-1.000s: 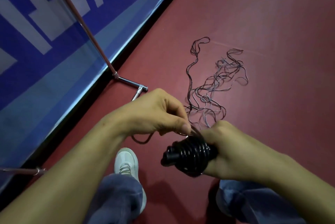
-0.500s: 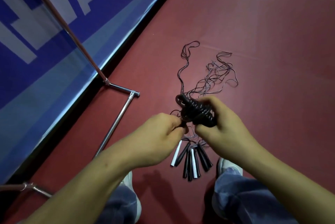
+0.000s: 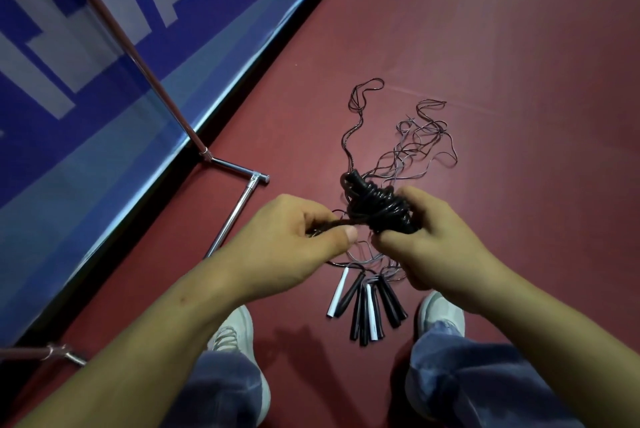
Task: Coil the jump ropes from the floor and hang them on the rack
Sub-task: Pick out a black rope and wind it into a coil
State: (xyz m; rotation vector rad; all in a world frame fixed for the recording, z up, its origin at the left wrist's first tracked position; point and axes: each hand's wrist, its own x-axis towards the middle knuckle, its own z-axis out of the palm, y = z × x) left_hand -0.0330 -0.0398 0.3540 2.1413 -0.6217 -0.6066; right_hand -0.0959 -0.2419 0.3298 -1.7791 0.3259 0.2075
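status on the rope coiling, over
Right hand grips the coiled rope. Left hand pinches its free strand. Other ropes lie tangled on the floor.

A dark red, smooth sports floor [image 3: 519, 81] fills the right and middle of the view. Along its left edge stands a glossy blue banner [image 3: 104, 137] printed with large white blocky shapes [image 3: 45, 81], its lower band a paler blue. A narrow black strip [image 3: 285, 47] runs between banner and floor. At the bottom, two white lace-up sneakers [image 3: 232, 330] stand well apart on the floor, under the legs of faded blue jeans [image 3: 467, 379].
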